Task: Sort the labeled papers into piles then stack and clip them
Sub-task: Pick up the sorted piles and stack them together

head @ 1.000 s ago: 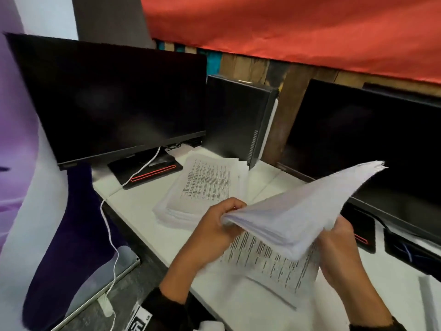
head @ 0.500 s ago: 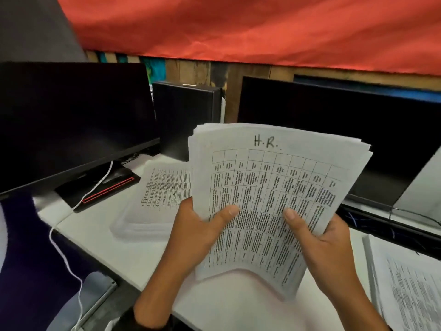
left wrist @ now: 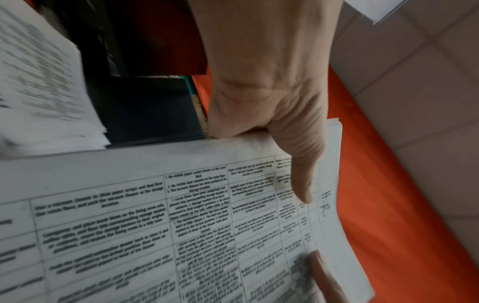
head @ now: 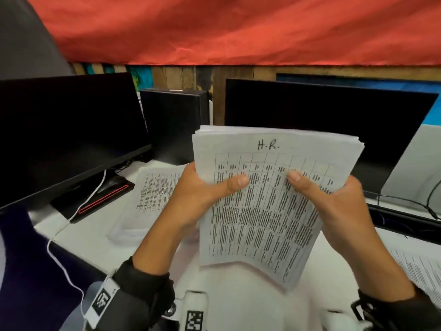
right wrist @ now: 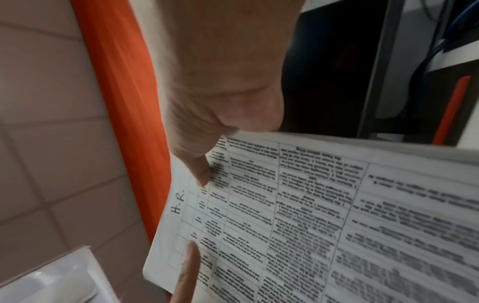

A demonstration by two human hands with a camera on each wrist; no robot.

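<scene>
One H.R. sheaf [head: 267, 206] upright, pinched by left hand [head: 198, 197] and right hand [head: 334, 206], thumbs on front. Two piles on desk [head: 238, 304]: left pile [head: 152, 194], right pile [head: 420, 266]. Two monitors: left monitor [head: 69, 134], right monitor [head: 322, 115].

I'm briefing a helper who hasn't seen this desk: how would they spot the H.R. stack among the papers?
On the white desk, between the two dark monitors, both hands raise one stack. Unlike the piles lying flat at left and right, it stands upright with "H.R." handwritten on top.

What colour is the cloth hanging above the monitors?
Orange-red cloth, plain and wrinkled; best seen in the head view.
</scene>
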